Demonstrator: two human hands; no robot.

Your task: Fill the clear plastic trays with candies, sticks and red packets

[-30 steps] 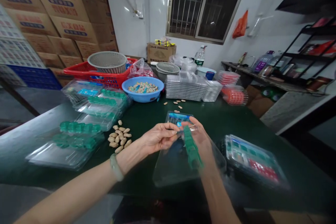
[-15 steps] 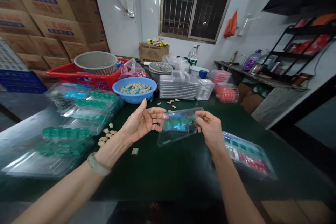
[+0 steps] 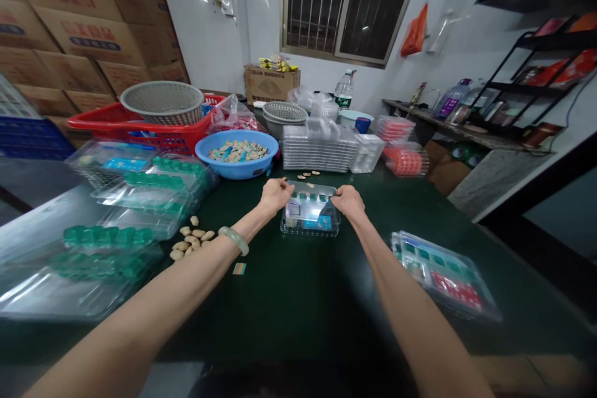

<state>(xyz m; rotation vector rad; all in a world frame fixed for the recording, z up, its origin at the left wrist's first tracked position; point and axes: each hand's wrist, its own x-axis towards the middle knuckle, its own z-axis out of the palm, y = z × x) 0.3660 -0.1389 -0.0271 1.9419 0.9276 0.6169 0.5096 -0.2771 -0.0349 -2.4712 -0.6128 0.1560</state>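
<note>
Nearest on the dark green table (image 3: 298, 311), a small striped tag (image 3: 239, 268) lies alone between the 2 forearms. To its right a closed clear pack with red and green contents (image 3: 443, 273) rests flat. To its left lies a pile of pale nuts (image 3: 189, 241), and beyond them, along the left edge, open clear trays with green caps (image 3: 116, 242) overlap one another.

In the middle of the table sits the clear plastic case (image 3: 310, 214), flat on the surface, with a blue card and a row of small green pieces inside. The left hand (image 3: 276, 193) presses on its far left corner with fingers curled, a pale bangle (image 3: 234, 239) on that wrist. The right hand (image 3: 348, 200) pinches the far right corner with fingers bent onto the lid. Both hands hold the case down at its edges.

Farther back stand a blue bowl of mixed small pieces (image 3: 237, 154), a stack of empty clear cases (image 3: 321, 152) and a red crate holding a grey basket (image 3: 161, 109). Cardboard boxes (image 3: 69, 25) fill the far left wall.
</note>
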